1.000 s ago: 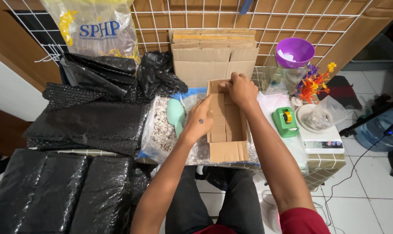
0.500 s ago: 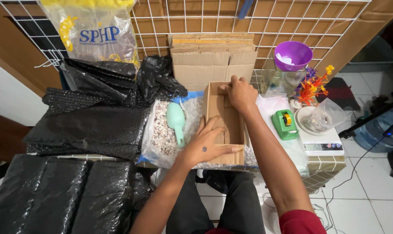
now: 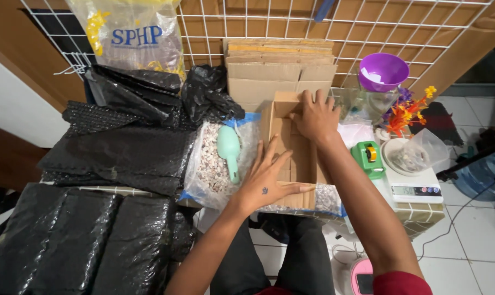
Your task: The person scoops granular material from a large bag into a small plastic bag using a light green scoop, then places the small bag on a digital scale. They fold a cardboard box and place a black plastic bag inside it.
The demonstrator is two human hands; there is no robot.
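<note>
Black bags (image 3: pixel 122 147) lie piled at the left, then a clear sack of shells (image 3: pixel 212 164) with a green scoop (image 3: pixel 229 147) on it. The left hand (image 3: pixel 266 183) rests spread flat on the near end of the box (image 3: pixel 291 150), gripping nothing; the right hand (image 3: pixel 316 117) curls over its far flap. Tape (image 3: pixel 369 155) and a scale (image 3: pixel 414 180) sit to the right

I see the box (image 3: pixel 294 158) lying on the bag (image 3: pixel 214 164) with the scoop (image 3: pixel 229 148) just left of it. Flat cartons (image 3: pixel 280 71) stand behind, the tape dispenser (image 3: pixel 369 157) and scale (image 3: pixel 414 183) to its right.
</note>
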